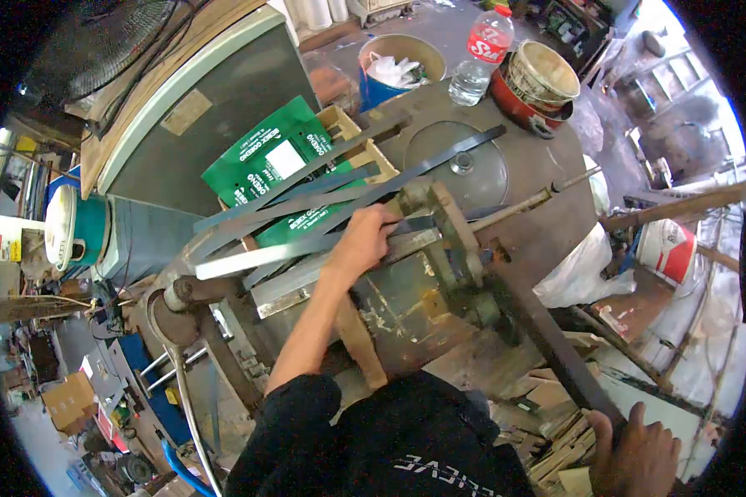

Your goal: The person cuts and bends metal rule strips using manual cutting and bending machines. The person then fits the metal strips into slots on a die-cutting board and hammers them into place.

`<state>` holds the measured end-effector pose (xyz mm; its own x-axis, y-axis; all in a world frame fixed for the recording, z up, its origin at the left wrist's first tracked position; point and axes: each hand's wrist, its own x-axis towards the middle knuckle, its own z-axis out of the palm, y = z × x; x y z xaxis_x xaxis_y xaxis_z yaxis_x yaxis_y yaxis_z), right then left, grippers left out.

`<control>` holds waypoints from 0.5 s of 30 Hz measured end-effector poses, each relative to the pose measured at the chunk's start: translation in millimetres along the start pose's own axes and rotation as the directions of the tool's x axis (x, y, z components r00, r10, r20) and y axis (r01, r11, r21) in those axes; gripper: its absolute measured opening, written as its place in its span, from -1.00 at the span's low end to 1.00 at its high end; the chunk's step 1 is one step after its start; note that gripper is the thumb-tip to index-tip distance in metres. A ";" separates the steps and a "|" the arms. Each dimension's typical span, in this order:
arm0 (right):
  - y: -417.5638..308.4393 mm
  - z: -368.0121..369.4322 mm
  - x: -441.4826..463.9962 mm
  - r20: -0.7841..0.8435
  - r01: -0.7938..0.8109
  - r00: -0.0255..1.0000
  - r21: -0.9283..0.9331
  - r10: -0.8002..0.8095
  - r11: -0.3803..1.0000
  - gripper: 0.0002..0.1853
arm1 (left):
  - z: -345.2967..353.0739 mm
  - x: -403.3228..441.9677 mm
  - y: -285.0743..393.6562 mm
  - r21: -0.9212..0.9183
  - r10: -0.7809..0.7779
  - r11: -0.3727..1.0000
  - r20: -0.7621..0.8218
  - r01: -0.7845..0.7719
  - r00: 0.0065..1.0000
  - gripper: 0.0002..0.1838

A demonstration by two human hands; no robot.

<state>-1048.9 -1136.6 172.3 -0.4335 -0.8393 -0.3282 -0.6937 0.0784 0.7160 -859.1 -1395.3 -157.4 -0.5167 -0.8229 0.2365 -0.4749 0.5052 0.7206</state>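
So the biggest thing here is a brown metal worktable (551,161), properly cluttered, with a chunky hand-lever machine (452,224) sitting at the near side, grubby and worn. Next size down is its long lever (547,331), a dark flat bar slanting toward the lower right, and the right hand (637,460) is wrapped on the far end of it, thumb on one side and fingers on the other; can't tell how hard it's gripping. Then there's a green printed carton (265,153) at the back with a few loose flat bars (323,157) lying across it. Smaller again is the piece being worked, a metal strip (249,261), running from the left of the table to the machine's head, with the left hand (360,240) pinching it just beside the head, fingers curled in tight. My read is that this is the positioning step: strip lined up in the machine, lever in hand. If so, the next move calls for keeping the strip flat and steady, fingers clear of the head, and an even push or pull on the bar. As for the strip itself, it's long, thin and straight as far as I can see, bright silvery at its free end, though that end's blurry, and whatever's inside the head is hidden.
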 end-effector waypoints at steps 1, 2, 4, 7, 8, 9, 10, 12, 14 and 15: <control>0.4 -2.5 1.6 0.006 -0.005 1.000 0.002 0.005 1.000 -0.39 | -1.8 -1.0 -8.1 -0.003 0.005 1.000 0.006 -0.005 1.000 -0.79; -0.6 -7.7 3.0 0.139 -0.050 0.990 0.090 0.037 0.995 -0.37 | -11.3 -6.4 -27.1 -0.004 -0.089 0.996 0.118 0.090 0.989 -0.75; 1.4 -8.2 9.5 0.158 -0.053 0.987 0.106 0.036 0.993 -0.37 | -37.0 -12.5 -45.9 0.025 -0.234 0.971 0.301 0.237 0.925 -0.68; 0.8 -10.3 16.9 0.189 -0.058 0.981 0.132 0.032 0.990 -0.38 | -47.3 -21.5 -62.3 0.011 -0.241 0.966 0.414 0.260 0.878 -0.59; 0.7 -12.0 20.8 0.192 -0.058 0.981 0.136 0.031 0.989 -0.38 | -43.5 -27.4 -66.1 -0.092 -0.156 0.975 0.355 0.201 0.922 -0.58; 0.6 -12.0 22.0 0.194 -0.056 0.981 0.138 0.028 0.989 -0.38 | -41.9 -30.2 -66.3 -0.192 -0.077 0.972 0.284 0.135 0.956 -0.56; 0.4 -12.2 23.5 0.194 -0.050 0.981 0.139 0.023 0.989 -0.39 | -38.5 -28.7 -67.5 -0.191 -0.084 0.971 0.283 0.142 0.955 -0.56; -0.2 -12.0 22.8 0.187 -0.034 0.982 0.138 0.008 0.990 -0.39 | -25.4 -20.0 -67.0 -0.300 -0.033 0.944 0.332 0.139 0.943 -0.57; -0.8 -10.4 18.0 0.176 -0.020 0.984 0.131 -0.004 0.991 -0.40 | -1.4 -8.6 -65.0 -0.348 -0.004 0.930 0.316 0.120 0.949 -0.58; -0.6 -9.9 16.7 0.174 -0.016 0.985 0.125 -0.006 0.992 -0.40 | 10.7 -3.4 -62.5 -0.397 0.037 0.913 0.305 0.092 0.952 -0.60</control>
<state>-1050.0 -1156.0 172.6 -0.5228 -0.7335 -0.4343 -0.7531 0.1586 0.6385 -835.3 -1421.3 -210.2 -0.7266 -0.6851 0.0529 -0.1985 0.2829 0.9384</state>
